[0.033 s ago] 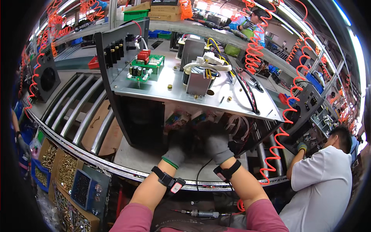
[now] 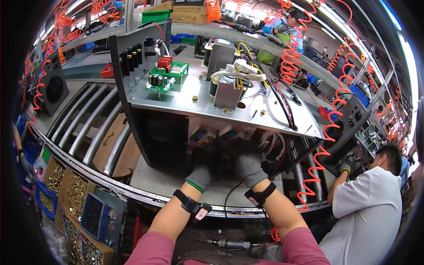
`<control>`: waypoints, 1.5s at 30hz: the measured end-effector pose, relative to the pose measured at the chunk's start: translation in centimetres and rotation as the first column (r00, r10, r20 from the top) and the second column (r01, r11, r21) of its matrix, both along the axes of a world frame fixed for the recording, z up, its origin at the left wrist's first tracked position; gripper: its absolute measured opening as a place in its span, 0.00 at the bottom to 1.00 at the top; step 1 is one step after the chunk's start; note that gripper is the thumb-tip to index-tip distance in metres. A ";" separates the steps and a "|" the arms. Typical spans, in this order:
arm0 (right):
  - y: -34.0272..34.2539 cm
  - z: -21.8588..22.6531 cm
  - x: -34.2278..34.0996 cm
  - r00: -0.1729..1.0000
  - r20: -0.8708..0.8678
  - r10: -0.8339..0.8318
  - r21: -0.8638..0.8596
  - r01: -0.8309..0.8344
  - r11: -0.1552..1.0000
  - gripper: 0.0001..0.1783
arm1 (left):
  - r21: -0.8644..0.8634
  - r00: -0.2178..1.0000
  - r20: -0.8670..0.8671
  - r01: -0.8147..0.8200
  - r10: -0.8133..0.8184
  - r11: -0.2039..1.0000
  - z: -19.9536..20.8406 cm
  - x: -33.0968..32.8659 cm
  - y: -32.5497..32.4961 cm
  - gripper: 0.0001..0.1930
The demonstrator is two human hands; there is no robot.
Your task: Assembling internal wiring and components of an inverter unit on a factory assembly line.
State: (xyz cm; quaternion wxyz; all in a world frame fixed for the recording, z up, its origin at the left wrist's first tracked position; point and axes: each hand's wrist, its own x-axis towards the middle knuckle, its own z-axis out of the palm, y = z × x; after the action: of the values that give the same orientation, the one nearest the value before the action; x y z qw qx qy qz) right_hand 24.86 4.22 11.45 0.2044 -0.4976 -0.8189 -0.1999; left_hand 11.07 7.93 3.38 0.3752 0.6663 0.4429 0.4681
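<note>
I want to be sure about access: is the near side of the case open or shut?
The case is open: wires show under its metal shelf, and the left hand and right hand reach inside.

Shelf (image 2: 176, 100): bare metal, smooth, glossy. Rollers (image 2: 101, 134) left of the shelf: polished metal, smooth. Gloves (image 2: 250, 170) below the shelf: cloth, matt (texture blurred in shadow). Coiled hose (image 2: 290, 62) behind the shelf: glossy plastic.
</note>
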 end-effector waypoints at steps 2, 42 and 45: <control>0.3 -0.2 0.2 0.999 0.020 0.027 0.051 -0.028 0.998 0.16 | -0.312 0.978 0.209 0.071 -0.005 0.947 0.8 -0.1 -0.1 0.11; -25.9 -13.5 7.3 0.987 0.148 0.067 -0.920 0.113 0.376 0.28 | -0.113 0.790 -0.609 -0.178 0.073 0.977 1.0 -6.3 -9.7 0.20; -26.5 -15.1 7.5 1.000 -0.017 -0.025 -0.932 -0.007 0.363 0.28 | -0.093 0.782 -0.616 -0.190 0.094 0.977 -0.5 -6.7 -9.7 0.17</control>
State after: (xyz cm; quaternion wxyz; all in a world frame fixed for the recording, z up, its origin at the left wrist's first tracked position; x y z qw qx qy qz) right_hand 32.41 -22.24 -3.67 -0.1016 -0.5336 -0.7830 0.3032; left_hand 4.39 -1.73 2.85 0.2254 0.7158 0.6228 0.2213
